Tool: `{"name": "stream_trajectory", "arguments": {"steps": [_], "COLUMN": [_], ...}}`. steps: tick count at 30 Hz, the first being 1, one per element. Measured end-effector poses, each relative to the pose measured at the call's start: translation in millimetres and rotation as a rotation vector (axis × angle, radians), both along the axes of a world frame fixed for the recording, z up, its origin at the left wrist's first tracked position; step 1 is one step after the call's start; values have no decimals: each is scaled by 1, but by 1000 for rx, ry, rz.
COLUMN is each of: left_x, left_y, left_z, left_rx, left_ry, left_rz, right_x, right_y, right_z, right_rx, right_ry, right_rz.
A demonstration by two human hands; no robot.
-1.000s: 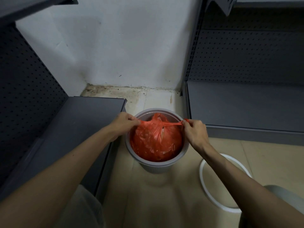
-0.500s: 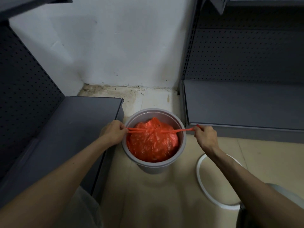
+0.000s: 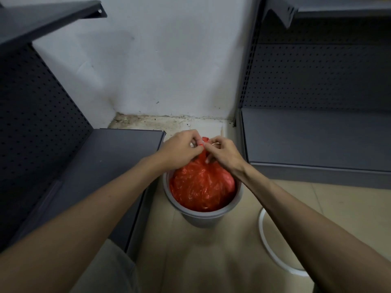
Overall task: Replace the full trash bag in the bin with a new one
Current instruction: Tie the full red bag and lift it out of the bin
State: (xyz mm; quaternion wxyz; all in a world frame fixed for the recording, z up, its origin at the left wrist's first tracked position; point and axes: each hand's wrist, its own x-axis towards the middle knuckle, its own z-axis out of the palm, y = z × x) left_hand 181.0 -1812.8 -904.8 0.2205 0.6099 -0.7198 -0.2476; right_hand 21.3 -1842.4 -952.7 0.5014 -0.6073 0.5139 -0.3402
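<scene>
Red trash bag (image 3: 202,187) sat full inside the grey bin (image 3: 203,216) on the floor between the shelves as I watched my left hand (image 3: 179,152) and right hand (image 3: 224,155) pinch its gathered neck together above the rim.

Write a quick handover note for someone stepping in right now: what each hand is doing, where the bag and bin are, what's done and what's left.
Left hand: grip pinched on the red bag's gathered top.
Right hand: pinching the same top, above the bin's far side.
The bag, full, sits in the grey bin on the floor between the shelves. A white ring lies on the floor to the right.
Done: bag mouth gathered.
Left: finish the knot, lift the bag out, fit a new one; none in view.
</scene>
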Motion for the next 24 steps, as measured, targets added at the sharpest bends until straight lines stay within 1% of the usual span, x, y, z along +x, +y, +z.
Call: {"name": "stream_trajectory", "arguments": {"steps": [2,5,7,10,13,16,19,21,24], "left_x": [-5,-7,-7,-8,-9,-13,-17,-18,-18], "left_y": [-1,-2,-4,-6,-8,-10,-11,-11,-11], "left_z": [4,6,6,7,7,6,3,0,-10], "left_rx": [-14,-36,-47,-57,-59,-81,-100,-94,-51], "left_ry": [-47,-74,-75,-99,-108,-128,-143,-81,91], "left_rz": [-36,-66,-69,-82,-82,-84,-76,-61,-7], "right_x": [2,-2,-5,-6,-7,-6,-6,-11,-20], "right_y": [0,2,2,5,8,9,12,14,15], "right_z": [-2,-2,0,4,5,1,1,4,9], "right_rx": [-17,-9,-57,-136,-137,-106,-170,-141,-37], "right_ry": [60,55,77,169,274,290,275,246,221], "right_rz": [27,46,62,156,225,287,310,306,320]}}
